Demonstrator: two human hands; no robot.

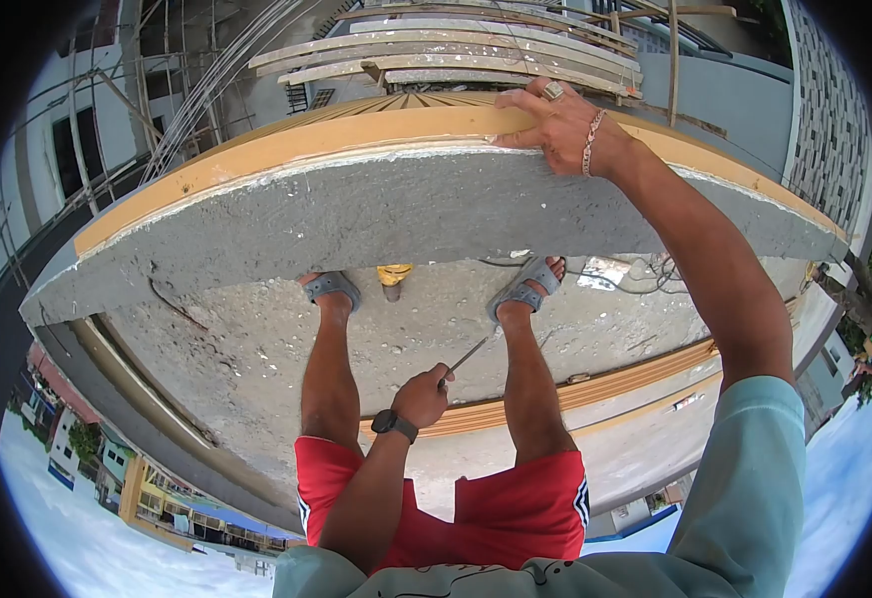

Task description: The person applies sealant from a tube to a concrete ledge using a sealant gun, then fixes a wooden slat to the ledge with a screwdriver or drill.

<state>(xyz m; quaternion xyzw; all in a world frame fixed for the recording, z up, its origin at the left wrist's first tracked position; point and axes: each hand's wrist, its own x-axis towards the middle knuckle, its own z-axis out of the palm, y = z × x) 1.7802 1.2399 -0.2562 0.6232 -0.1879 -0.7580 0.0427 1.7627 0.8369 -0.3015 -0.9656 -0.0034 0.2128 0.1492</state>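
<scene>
My left hand (422,400), with a dark watch at its wrist, is closed around a thin metal tool (470,355) above the floor between my feet. The tool looks like a screwdriver, but its handle is mostly hidden in my fist. My right hand (561,130), wearing a ring and a bracelet, grips the edge of a long tan ribbed panel (356,128). Its fingers go over the top, and the thumb presses on the near face. The panel stands along a low grey concrete wall (376,214), with whitish material in the seam between them.
A yellow power tool (394,276) sits by my left foot. Near my right foot are a cable (615,277) and a pale sheet (605,273). More tan panels (595,389) lie behind my legs. Wooden planks (456,55) and scaffold poles (77,140) are beyond the wall.
</scene>
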